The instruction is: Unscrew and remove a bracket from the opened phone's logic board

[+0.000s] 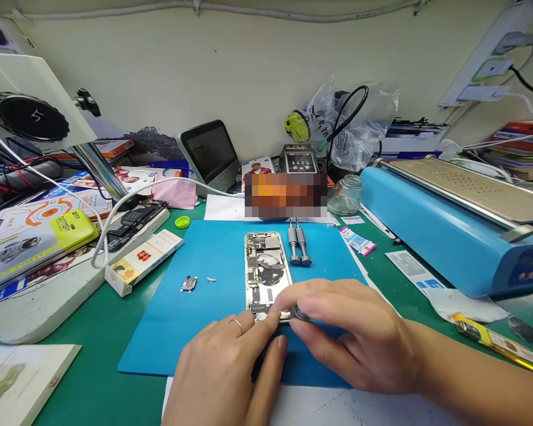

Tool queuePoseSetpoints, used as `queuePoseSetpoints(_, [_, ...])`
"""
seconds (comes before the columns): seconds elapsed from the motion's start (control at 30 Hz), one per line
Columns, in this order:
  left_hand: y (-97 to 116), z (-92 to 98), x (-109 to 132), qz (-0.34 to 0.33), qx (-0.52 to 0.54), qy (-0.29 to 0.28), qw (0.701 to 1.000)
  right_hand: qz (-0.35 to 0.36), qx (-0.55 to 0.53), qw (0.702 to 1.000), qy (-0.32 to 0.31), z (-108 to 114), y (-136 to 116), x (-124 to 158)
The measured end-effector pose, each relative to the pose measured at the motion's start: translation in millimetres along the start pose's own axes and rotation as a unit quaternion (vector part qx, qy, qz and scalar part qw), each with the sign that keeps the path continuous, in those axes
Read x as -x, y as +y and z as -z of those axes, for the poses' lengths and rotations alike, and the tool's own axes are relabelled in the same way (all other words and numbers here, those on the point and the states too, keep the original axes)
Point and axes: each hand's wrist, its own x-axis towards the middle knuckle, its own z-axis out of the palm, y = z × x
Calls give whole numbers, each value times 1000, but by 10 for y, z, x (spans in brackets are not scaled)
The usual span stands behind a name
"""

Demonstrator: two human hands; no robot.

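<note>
An opened smartphone [269, 275] lies on the blue mat [160, 331], its inner parts and a round dark area in the housing showing. My left hand [231, 361] grips the phone's bottom end, fingertips on its near edge and a ring on one finger. In my right hand [359, 331], thumb and fingers pinch a grey screwdriver [298, 312] at the phone's lower right corner; its tip is hidden. Two more screwdrivers [298, 248] lie right of the phone's top. Left of the phone are a small circuit board [189, 284] and a tiny metal piece [211, 280].
A blue machine with a metal plate [435, 231] stands at right, a yellow cutter knife [493, 340] before it. A glass jar [346, 195] sits behind the mat. At left are a small box [144, 260], a green cap [182, 222] and a microscope stand [100, 165].
</note>
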Motion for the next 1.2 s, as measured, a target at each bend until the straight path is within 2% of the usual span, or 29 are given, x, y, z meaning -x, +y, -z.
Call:
queuePoseSetpoints(0.2, [0, -35, 2, 9, 2, 11, 1000, -20, 13, 999, 28, -2, 17, 50])
queuePoseSetpoints(0.33, [4, -45, -9, -4, -12, 37, 999, -46, -21, 998, 32, 11, 14, 56])
queuePoseSetpoints(0.57, [15, -61, -2, -26, -47, 52, 997, -155, -61, 979, 114, -20, 6, 96])
queuePoseSetpoints(0.77, [13, -50, 6, -41, -74, 49, 995, -222, -88, 957, 163, -82, -23, 101])
queuePoseSetpoints(1.0, [34, -30, 6, -48, -82, 51, 994, -240, -84, 949, 187, -96, -9, 121])
queuePoseSetpoints(1.2, [15, -116, 10, -67, -85, 79, 991, -244, -78, 948, 188, -108, 6, 130])
